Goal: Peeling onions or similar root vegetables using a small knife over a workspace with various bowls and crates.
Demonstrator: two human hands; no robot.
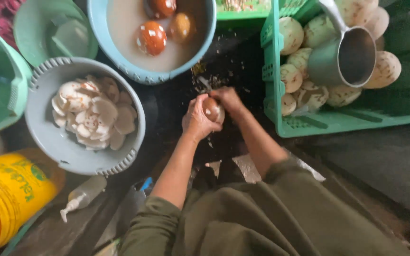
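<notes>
The left hand [196, 119] cups a brown coconut [213, 109], fingers wrapped round its near side, holding it over the dark floor between the basins and the crate. The right hand [227, 97] is closed at the nut's top; a grey blade [203, 83] pokes out just beyond it, though the view is too blurred to be sure the hand grips its handle.

The nut looks hard, round and likely wet, so it should sit heavy in the palm and want to slip. A full cupping hold round its widest part seems safest, with fingers kept off the side the blade meets.

Just beyond the hands, a blue basin [200, 45] of cloudy water holds three brown nuts [152, 38]. To the left, one grey basin [43, 128] carries a heap of white peeled pieces [93, 114], too overlapped to count. To the right, a green crate [309, 124] holds about ten pale peeled nuts [291, 33] and one metal scoop [349, 57]. At far left are two green tubs [29, 23], one yellow bucket [10, 194] and one small bottle [82, 195].
</notes>
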